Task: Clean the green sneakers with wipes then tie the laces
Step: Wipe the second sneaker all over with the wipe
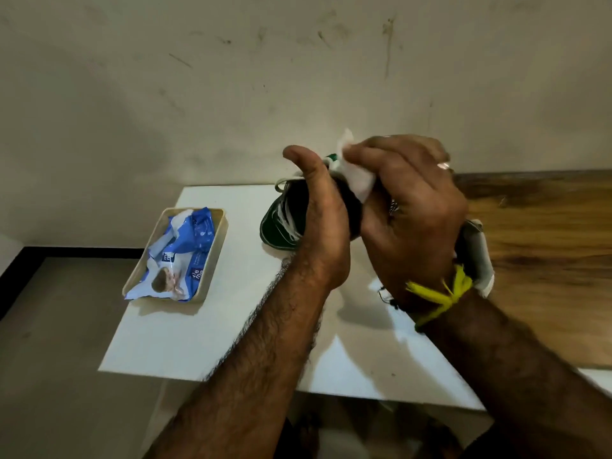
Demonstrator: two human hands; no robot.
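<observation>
A dark green sneaker [276, 226] with white laces is held up above the white table [231, 326], toe pointing down to the left. My left hand [323, 223] grips it around the heel and ankle opening. My right hand [410, 207] pinches a white wipe [356, 178] and presses it against the top of the shoe's heel. A second sneaker [477, 256] lies behind my right wrist, mostly hidden; only its white sole edge shows.
A beige tray [218, 246] at the table's left holds a blue and white wipes packet [182, 256]. A wooden surface [546, 246] adjoins the table on the right. A scuffed wall stands right behind the table.
</observation>
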